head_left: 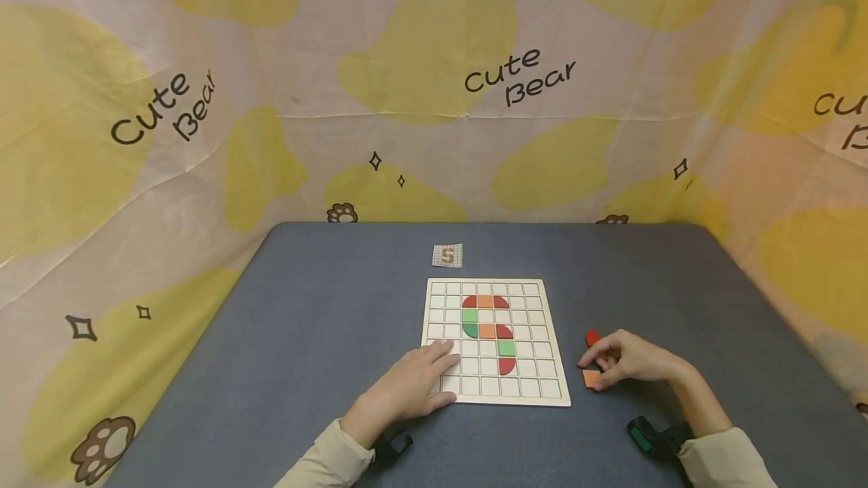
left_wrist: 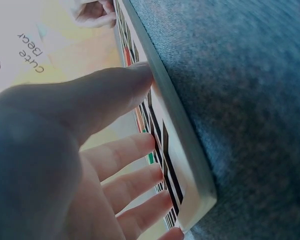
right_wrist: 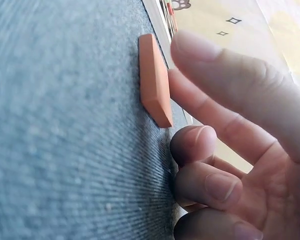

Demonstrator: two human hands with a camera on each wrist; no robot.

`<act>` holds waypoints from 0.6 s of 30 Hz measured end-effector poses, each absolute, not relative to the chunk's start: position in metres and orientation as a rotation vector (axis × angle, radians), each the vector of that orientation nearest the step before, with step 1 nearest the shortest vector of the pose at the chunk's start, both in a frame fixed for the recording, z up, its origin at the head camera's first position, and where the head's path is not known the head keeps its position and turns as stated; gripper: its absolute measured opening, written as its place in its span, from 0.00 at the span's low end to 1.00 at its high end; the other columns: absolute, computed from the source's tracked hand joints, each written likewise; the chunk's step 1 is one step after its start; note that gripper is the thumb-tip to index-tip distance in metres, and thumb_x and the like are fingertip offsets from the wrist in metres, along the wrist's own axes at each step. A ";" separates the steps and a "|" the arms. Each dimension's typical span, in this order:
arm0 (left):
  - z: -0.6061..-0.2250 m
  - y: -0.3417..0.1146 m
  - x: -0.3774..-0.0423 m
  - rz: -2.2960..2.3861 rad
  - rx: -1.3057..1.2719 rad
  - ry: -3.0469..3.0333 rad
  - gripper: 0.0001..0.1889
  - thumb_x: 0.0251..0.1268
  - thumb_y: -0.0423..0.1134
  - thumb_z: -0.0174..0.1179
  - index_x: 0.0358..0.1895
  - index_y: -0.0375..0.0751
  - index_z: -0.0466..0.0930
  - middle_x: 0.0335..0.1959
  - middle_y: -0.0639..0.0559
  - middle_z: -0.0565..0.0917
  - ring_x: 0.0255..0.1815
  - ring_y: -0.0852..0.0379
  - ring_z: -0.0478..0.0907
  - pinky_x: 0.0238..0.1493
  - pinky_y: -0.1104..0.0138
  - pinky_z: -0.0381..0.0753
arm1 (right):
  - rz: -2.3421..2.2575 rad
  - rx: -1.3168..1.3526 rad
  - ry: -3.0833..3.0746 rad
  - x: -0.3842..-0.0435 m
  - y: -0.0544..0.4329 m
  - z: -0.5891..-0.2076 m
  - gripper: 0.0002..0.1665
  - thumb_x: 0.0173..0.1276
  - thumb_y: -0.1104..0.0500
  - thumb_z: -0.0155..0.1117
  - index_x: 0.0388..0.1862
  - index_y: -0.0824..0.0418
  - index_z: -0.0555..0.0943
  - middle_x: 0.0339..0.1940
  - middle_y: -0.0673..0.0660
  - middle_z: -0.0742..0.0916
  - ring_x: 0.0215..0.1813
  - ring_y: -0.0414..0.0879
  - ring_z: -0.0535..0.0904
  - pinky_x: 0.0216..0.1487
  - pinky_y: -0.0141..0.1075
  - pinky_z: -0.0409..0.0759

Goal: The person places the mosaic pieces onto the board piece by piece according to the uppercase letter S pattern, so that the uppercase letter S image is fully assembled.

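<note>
A white gridded board [head_left: 481,386] lies on the table, with red, orange and green tiles set in an S-like shape on it. My left hand [head_left: 414,379] rests on the board's near left part, fingers spread and thumb at the near edge. Right of the board, my right hand [head_left: 631,358] is low over an orange square tile [head_left: 591,379]. In the right wrist view this orange tile [right_wrist: 154,82] lies flat on the cloth, index fingertip right at it and thumb just above. The other fingers are curled. A red tile [head_left: 593,337] lies just beyond the right hand, partly covered.
Behind the board lies a small card [head_left: 447,255] printed with an S pattern on a grid. The dark blue-grey table [head_left: 325,300] is backed by a patterned curtain [head_left: 434,96]. Both wrists wear black straps; a device with a green face [head_left: 640,437] hangs under the right one.
</note>
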State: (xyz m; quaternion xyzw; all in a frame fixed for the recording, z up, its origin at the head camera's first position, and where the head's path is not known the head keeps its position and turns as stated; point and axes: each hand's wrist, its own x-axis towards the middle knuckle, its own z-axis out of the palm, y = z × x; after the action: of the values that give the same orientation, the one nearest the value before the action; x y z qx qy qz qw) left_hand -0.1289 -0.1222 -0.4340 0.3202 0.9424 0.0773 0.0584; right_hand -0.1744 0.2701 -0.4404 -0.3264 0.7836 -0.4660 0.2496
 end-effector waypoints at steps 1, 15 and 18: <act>-0.434 -0.122 -0.129 0.233 0.972 2.856 0.29 0.64 0.52 0.60 0.66 0.44 0.70 0.71 0.46 0.70 0.72 0.48 0.68 0.69 0.55 0.72 | -1.273 -0.894 2.123 -0.174 0.271 -0.440 0.21 0.57 0.65 0.70 0.44 0.80 0.80 0.19 0.64 0.74 0.24 0.26 0.67 0.22 0.24 0.70; -0.433 -0.123 -0.128 0.228 0.988 2.868 0.29 0.64 0.52 0.60 0.65 0.44 0.71 0.70 0.46 0.71 0.71 0.48 0.69 0.68 0.55 0.73 | -1.288 -0.969 2.096 -0.174 0.274 -0.441 0.20 0.57 0.67 0.70 0.45 0.80 0.79 0.21 0.71 0.72 0.24 0.27 0.66 0.21 0.24 0.69; -0.433 -0.122 -0.129 0.229 0.980 2.863 0.29 0.64 0.52 0.60 0.66 0.44 0.71 0.70 0.46 0.71 0.71 0.48 0.69 0.68 0.55 0.73 | -1.291 -0.959 2.106 -0.174 0.274 -0.442 0.20 0.57 0.67 0.69 0.45 0.80 0.80 0.21 0.71 0.73 0.25 0.26 0.67 0.22 0.24 0.70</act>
State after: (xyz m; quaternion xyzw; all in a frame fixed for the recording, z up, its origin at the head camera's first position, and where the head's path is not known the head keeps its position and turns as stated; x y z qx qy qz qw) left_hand -0.1286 -0.1224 -0.4332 0.3224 0.9421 0.0755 0.0536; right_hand -0.1743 0.2738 -0.4418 -0.3510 0.7709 -0.4725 0.2435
